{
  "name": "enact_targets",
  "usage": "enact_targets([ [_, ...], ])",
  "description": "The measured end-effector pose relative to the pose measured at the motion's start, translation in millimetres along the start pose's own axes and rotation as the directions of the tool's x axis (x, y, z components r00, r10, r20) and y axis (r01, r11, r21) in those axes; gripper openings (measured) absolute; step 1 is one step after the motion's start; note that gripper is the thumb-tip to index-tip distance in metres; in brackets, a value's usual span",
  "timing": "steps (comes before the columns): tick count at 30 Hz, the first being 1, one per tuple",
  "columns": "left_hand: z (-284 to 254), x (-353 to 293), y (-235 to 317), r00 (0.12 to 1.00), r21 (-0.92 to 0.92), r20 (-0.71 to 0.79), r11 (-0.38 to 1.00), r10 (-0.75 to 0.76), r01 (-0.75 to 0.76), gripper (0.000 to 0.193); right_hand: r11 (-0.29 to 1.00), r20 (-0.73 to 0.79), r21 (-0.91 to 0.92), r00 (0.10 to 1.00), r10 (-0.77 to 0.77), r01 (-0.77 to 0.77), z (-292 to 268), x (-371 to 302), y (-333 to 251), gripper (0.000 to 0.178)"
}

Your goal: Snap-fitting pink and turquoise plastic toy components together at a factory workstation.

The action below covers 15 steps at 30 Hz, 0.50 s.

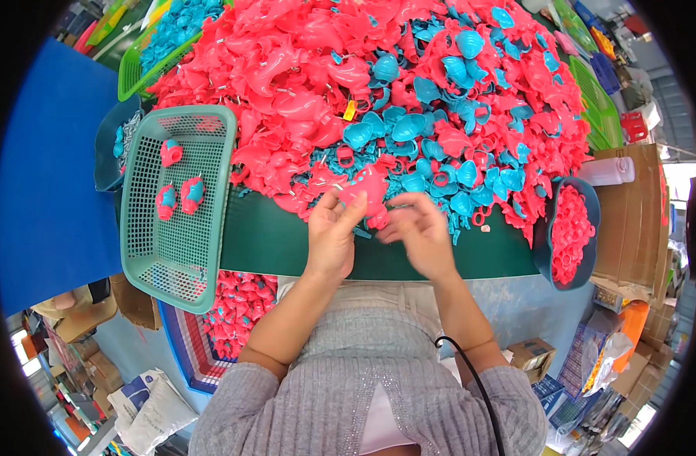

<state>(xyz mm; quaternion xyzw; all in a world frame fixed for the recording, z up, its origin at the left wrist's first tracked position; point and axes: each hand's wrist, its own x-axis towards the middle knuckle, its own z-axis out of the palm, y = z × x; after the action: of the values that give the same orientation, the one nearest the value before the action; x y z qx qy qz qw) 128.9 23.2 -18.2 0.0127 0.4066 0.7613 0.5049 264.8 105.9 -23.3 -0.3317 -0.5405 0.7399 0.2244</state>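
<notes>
My left hand [330, 232] is closed on a pink plastic toy shell [369, 186], thumb laid over its near side, above the front edge of the green table. Just right of the shell is my right hand [424, 235], its fingers bent toward the shell's lower end. Those fingers are smeared by motion, so whether they grip anything is unclear. Behind both hands rises a big heap of pink plastic pieces [287, 83], mixed with blue shell-shaped pieces [409, 128] at the centre and right.
Left of the heap, a green basket [129, 220] holds three pink-and-blue assembled pieces [191, 195]. At right a dark bin [544, 254] contains small pink rings [570, 235]. A white bottle [608, 172] lies by a cardboard box [629, 216]. Below the table's left side stands a crate [182, 342] of pink-and-blue pieces.
</notes>
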Motion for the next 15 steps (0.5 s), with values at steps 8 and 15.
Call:
enact_targets([
  [8,-20.3,-0.9,-4.6,1.0,0.099,-0.002,0.995,0.024,-0.024,0.025,0.959,0.009,0.272,0.996,-0.089,0.084,38.4,-0.8,21.4,0.028],
  [15,-17.3,10.4,20.4,0.975,-0.098,-0.151,0.979,0.165,-0.181,0.022,0.316,0.087,-0.872,0.752,-0.654,0.375,-12.6,49.5,6.9,0.01],
])
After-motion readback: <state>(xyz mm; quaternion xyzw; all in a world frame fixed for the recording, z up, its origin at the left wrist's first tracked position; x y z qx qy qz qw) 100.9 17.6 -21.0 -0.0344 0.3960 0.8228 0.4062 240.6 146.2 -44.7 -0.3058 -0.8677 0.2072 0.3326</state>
